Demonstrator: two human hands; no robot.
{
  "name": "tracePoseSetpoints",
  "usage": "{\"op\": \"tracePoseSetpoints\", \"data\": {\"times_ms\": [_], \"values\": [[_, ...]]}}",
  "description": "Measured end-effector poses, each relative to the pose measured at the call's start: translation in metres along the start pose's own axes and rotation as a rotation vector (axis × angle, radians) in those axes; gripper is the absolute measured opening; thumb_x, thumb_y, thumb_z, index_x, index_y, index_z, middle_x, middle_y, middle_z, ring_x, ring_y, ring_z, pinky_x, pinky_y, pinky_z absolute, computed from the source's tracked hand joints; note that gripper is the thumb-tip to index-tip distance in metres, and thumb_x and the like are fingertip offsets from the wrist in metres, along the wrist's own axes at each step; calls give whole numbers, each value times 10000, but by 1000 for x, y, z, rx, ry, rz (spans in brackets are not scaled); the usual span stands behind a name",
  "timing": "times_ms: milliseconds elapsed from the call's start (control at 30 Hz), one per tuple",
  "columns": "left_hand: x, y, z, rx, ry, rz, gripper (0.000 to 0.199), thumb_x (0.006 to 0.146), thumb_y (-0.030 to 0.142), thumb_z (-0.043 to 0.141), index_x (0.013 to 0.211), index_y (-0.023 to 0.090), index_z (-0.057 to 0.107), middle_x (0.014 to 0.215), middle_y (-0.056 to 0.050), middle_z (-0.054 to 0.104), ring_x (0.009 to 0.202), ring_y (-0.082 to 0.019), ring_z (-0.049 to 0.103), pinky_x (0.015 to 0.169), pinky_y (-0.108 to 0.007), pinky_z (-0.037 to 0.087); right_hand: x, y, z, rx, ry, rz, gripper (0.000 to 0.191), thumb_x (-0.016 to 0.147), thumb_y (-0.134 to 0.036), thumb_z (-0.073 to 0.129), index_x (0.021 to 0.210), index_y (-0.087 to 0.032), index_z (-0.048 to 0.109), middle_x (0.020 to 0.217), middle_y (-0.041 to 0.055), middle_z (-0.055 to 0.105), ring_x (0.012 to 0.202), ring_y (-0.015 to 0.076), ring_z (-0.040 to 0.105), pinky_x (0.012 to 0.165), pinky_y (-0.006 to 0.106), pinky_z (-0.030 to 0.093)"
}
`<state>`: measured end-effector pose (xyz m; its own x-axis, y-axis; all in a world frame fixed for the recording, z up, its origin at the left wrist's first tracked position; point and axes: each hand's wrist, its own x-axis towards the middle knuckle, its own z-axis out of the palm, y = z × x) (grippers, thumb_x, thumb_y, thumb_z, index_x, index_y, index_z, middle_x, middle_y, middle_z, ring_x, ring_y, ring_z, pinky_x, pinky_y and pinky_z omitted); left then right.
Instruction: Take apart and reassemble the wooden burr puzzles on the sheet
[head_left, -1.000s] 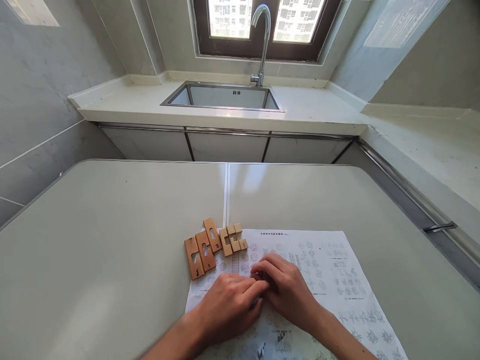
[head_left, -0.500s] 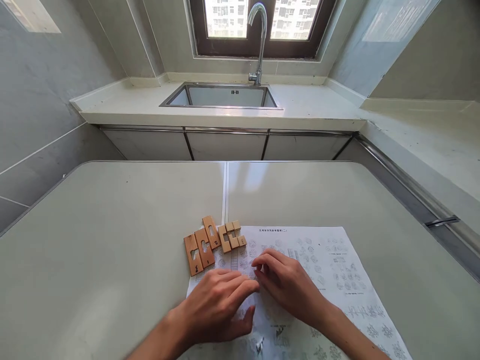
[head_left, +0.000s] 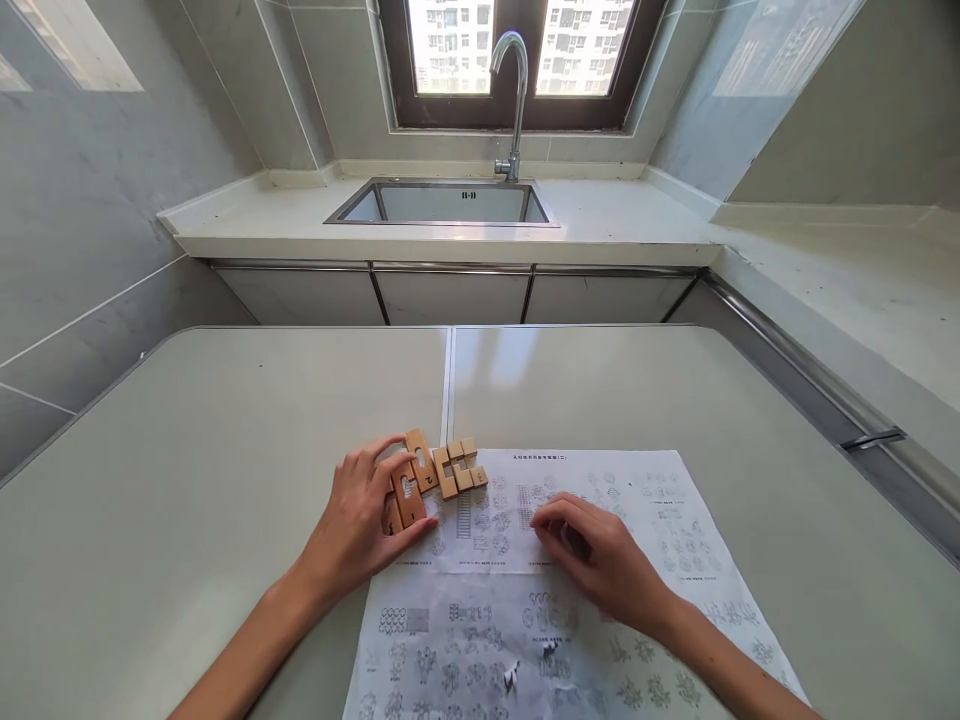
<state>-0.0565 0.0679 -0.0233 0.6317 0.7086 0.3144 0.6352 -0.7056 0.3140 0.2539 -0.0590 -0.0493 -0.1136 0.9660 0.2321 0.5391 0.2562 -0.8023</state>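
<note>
Several flat wooden puzzle pieces with notches and printed numbers lie side by side at the paper's upper left corner. My left hand [head_left: 365, 500] is spread around the reddish-brown piece marked 1 [head_left: 407, 492], fingers at its far end and thumb by its near end. It also covers most of the leftmost piece. The piece marked 2 [head_left: 421, 462] and the paler interlocking pieces [head_left: 460, 468] are just to the right. Over the printed paper sheet [head_left: 480, 590], my right hand [head_left: 592, 550] is loosely closed, with nothing visible in its curled fingers.
The paper, printed with small line drawings and torn in places, lies on a pale table [head_left: 187, 430] with a seam down its middle. Beyond stand a counter [head_left: 255, 225] with a sink [head_left: 442, 205], a curved tap [head_left: 520, 110] and a window.
My left hand has moved from over the paper up and left to the wooden pieces, its fingers reaching round them. My right hand has shifted slightly right. The pieces look unmoved.
</note>
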Motion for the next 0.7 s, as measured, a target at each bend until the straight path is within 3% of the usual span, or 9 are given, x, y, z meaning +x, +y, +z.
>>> {"op": "tracePoseSetpoints", "data": {"times_ms": [200, 300, 700], "values": [[6, -10, 1, -92, -82, -47, 923, 882, 603, 763, 1610, 303, 281, 1675, -164, 379, 1478, -425, 434, 1143, -603, 447, 0, 0, 1, 18, -26, 8, 134, 1053, -211, 519, 1029, -245, 647, 887, 42, 692, 684, 168, 605, 591, 285, 511], [7, -12, 1, -110, -108, -64, 995, 863, 615, 777, 1637, 307, 233, 1678, -157, 385, 1491, -420, 437, 1166, -589, 446, 0, -1, 1, 21, -30, 15, 132, 1050, -196, 525, 1023, -248, 643, 882, 37, 685, 682, 166, 594, 601, 286, 502], [9, -5, 0, -159, -110, -107, 816, 932, 495, 730, 1601, 273, 319, 1510, -145, 537, 1341, -359, 554, 1096, -525, 508, 2, -5, 1, 5, -31, 24, 138, 1051, -215, 525, 989, -240, 646, 853, 26, 673, 659, 162, 574, 604, 289, 494]]}}
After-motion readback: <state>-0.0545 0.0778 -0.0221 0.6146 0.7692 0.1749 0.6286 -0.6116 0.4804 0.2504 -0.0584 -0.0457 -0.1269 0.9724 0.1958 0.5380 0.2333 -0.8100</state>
